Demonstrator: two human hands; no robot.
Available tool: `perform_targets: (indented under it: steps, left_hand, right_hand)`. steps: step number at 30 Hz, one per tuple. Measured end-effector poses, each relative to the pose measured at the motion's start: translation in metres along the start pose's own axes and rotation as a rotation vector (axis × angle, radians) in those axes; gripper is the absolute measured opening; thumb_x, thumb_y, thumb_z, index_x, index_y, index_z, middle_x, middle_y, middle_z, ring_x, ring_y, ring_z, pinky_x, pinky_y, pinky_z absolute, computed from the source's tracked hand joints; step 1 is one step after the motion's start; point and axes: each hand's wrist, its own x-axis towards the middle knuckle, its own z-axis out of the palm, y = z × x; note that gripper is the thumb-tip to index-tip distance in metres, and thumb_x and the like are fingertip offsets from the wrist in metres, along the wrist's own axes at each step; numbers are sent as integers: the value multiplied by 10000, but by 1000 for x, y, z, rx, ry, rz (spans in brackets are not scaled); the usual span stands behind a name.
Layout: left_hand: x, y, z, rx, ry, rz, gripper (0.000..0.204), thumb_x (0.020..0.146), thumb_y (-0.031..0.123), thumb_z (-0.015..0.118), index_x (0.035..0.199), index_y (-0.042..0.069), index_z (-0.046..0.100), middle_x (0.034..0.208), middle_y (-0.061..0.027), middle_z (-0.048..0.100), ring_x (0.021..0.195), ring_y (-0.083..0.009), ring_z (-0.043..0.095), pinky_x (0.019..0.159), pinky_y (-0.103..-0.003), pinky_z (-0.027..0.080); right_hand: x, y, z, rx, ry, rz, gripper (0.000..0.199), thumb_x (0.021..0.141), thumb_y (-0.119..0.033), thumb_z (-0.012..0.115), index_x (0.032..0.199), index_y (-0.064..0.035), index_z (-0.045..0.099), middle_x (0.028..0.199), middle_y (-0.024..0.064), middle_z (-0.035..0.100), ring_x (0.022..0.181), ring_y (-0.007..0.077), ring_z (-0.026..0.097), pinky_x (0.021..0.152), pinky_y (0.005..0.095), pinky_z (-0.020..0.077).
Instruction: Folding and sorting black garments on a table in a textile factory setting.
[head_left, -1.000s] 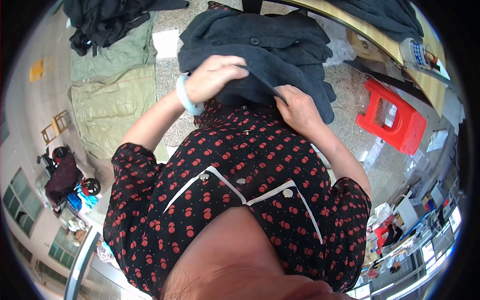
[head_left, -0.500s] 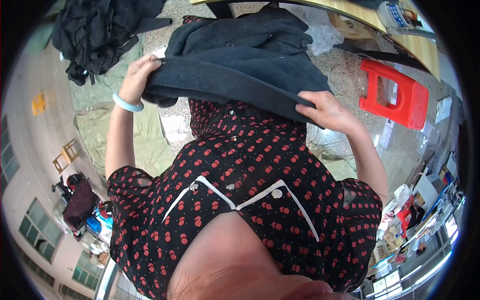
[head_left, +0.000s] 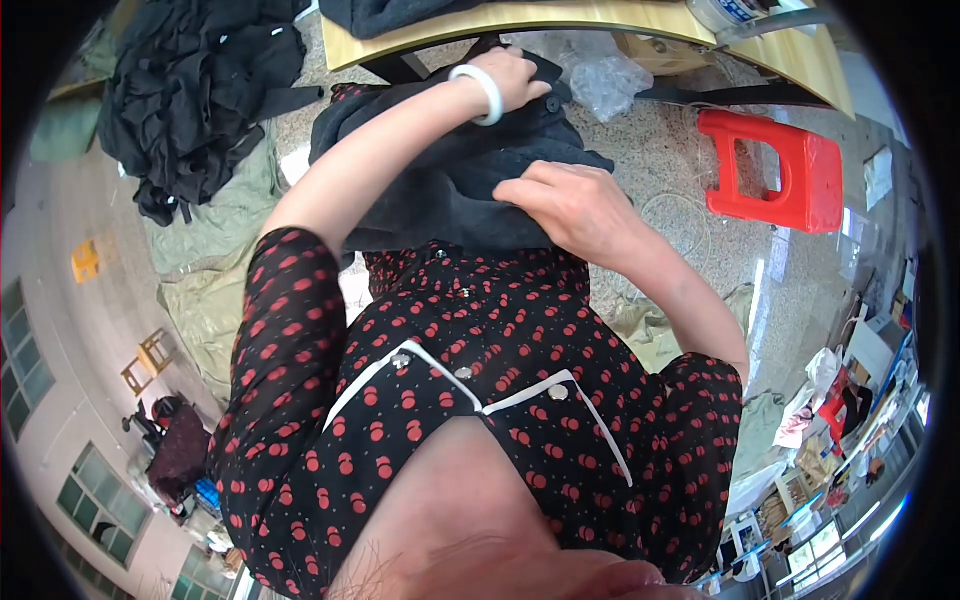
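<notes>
- Looking down from the head camera, you held a dark garment (head_left: 450, 190) against your front, just below the wooden table (head_left: 560, 25).
- Your left hand (head_left: 515, 80), with a white bangle (head_left: 480, 92) on the wrist, gripped the garment's upper edge, fingers curled into the cloth.
- Your right hand (head_left: 575, 205) lay on the garment's lower part, fingers bent and close together, pressing the fabric.
- A red stool (head_left: 775, 170) stood on the floor to your right; a black clothes pile (head_left: 190, 90) lay to your left.

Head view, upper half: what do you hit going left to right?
Heap of black clothing on the floor → left hand gripping the dark grey garment → right hand on that garment → red plastic stool.
</notes>
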Motion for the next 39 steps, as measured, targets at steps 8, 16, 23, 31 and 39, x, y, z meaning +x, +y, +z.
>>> perform_targets:
  steps: [8,16,23,31,39]
  left_hand:
    - [23,3,39,-73,-247,-33,309,747,283,603,945,45,599,940,-160,599,922,-307,558,802,-372,443]
    - [-12,16,-18,-693,179,-116,242,842,222,505,911,-9,512,826,-168,566,793,-259,551,716,-329,423]
    - [-29,14,-21,-932,160,-249,315,822,293,554,897,-12,570,802,-115,593,771,-172,553,713,-292,430]
    - [-24,14,-60,-987,162,-187,283,834,238,561,977,-2,603,842,-48,619,765,-72,543,701,-222,440]
    - [-16,23,-54,-949,194,-259,322,808,268,543,835,-46,609,708,-163,596,680,-201,573,657,-316,437]
  right_hand:
    - [-41,60,32,5,-4,335,182,802,-159,519,965,-84,545,848,122,566,806,311,554,690,391,447]
    - [-66,77,18,15,-150,428,131,789,-157,537,851,-51,582,829,137,560,763,321,556,679,395,443]
    - [-5,58,-19,-173,119,269,106,762,-22,539,865,-3,557,782,150,546,755,317,549,666,361,440]
    - [31,50,-38,-262,313,208,123,737,-17,541,860,-18,547,817,128,569,783,280,568,680,338,445]
    - [39,59,-24,-229,438,261,130,743,-51,580,868,-31,550,787,111,597,734,273,590,660,326,459]
